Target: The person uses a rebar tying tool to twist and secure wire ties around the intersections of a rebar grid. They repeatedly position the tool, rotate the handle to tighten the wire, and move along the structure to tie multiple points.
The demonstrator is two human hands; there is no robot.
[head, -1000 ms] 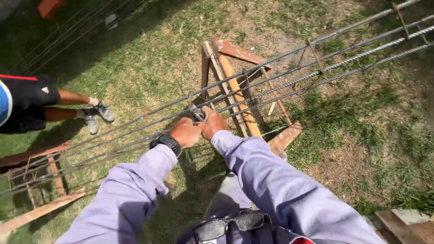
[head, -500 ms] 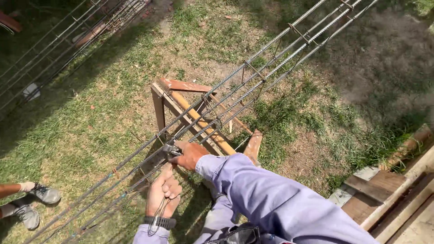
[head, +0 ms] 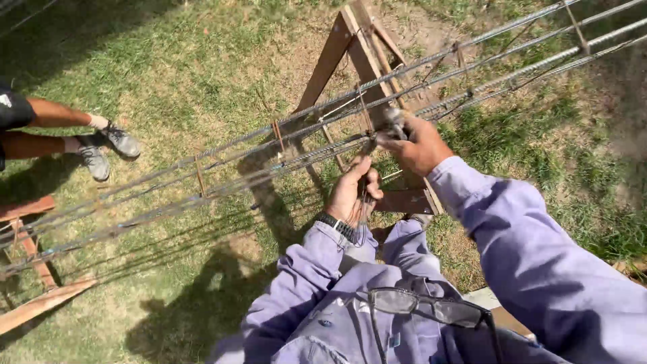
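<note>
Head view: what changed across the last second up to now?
A second ago both hands were together at one spot on the rebar cage. Since then the left hand has dropped below the bars toward the body, gripping a thin tool, while the right hand stayed up at the bars above the wooden sawhorse. The cage remains across the sawhorse; another person's legs remain on the grass.

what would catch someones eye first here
A long cage of steel rebar runs slantwise across the whole picture, resting on a wooden sawhorse over grass. At its middle the right hand grips the bars while the left hand holds something thin just below.
</note>
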